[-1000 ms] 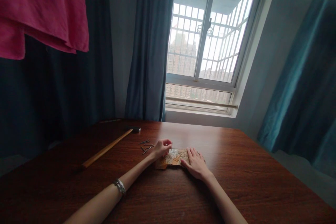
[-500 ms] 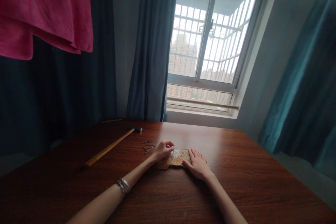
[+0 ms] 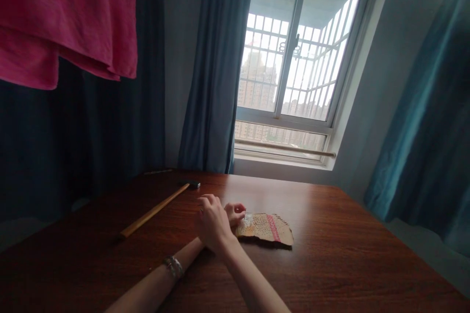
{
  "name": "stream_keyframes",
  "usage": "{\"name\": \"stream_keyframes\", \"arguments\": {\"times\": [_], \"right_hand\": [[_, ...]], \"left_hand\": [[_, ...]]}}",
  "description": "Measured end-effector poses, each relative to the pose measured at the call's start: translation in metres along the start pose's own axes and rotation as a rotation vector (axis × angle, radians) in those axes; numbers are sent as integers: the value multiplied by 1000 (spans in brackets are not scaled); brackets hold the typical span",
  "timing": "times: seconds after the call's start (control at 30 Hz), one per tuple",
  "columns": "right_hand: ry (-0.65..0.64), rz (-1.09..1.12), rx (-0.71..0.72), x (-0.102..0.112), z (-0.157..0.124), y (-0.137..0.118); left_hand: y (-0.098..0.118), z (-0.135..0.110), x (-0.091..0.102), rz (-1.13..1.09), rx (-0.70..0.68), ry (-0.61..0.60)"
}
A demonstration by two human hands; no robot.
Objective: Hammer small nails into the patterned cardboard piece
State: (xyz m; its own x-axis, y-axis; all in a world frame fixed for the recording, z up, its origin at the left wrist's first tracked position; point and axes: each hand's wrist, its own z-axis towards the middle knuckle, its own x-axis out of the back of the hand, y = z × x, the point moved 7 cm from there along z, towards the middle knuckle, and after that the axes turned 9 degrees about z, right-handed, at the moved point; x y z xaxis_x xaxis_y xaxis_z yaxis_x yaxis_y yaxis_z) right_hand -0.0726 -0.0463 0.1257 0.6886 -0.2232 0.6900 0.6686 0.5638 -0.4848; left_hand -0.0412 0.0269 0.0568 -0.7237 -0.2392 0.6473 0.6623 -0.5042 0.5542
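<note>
A piece of corrugated cardboard [image 3: 262,229], pricked with many small holes and crossed by a pink band, lies on the brown table. At its left end my left hand [image 3: 235,213] stays pinched on a thin nail, which is barely visible now. My right hand [image 3: 213,222] crosses over my left wrist, its fingers apart and bent, with nothing seen in them. Beneath or behind it is the spot where the loose nails lay, hidden from view. Left of both hands, a hammer with a wooden handle [image 3: 154,212] and dark head [image 3: 191,185] rests on the table.
The table [image 3: 330,239] runs back to a wall with a barred window [image 3: 286,58]. Blue curtains [image 3: 207,73] hang beside the window. A pink cloth [image 3: 84,19] hangs at the upper left.
My right hand has left the right end of the cardboard and swung left over my left wrist, uncovering the pink band. My left hand keeps its pinch at the cardboard.
</note>
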Motion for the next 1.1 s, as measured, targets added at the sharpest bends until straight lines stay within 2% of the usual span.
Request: {"name": "stream_keyframes", "arguments": {"times": [0.1, 0.17, 0.23, 0.33, 0.4, 0.57, 0.67, 0.77, 0.93, 1.1], "right_hand": [[-228, 52, 90, -79, 26, -44], [-286, 70, 119, -119, 37, -58], [-308, 61, 107, -146, 47, -61], [-331, 55, 190, -167, 54, -60], [-386, 46, 236, -174, 56, -56], [-523, -11, 158, -179, 57, -35], [-478, -36, 186, -173, 58, -31], [-416, -96, 151, -168, 62, -24], [-309, -89, -30, -157, 68, -8], [-219, -11, -367, -150, 70, 15]], "left_hand": [[2, 1, -14, -76, -37, -200], [3, 2, -21, -135, -43, -301], [1, 3, -23, -165, -28, -334], [0, 2, -22, -180, -23, -352], [0, 1, -21, -196, -18, -357], [-5, -2, -28, -254, 31, -417], [-5, -1, -27, -228, -7, -382], [-3, 0, -24, -182, -47, -339], [0, 1, -21, -177, -53, -328], [1, 0, -20, -191, -21, -371]]}}
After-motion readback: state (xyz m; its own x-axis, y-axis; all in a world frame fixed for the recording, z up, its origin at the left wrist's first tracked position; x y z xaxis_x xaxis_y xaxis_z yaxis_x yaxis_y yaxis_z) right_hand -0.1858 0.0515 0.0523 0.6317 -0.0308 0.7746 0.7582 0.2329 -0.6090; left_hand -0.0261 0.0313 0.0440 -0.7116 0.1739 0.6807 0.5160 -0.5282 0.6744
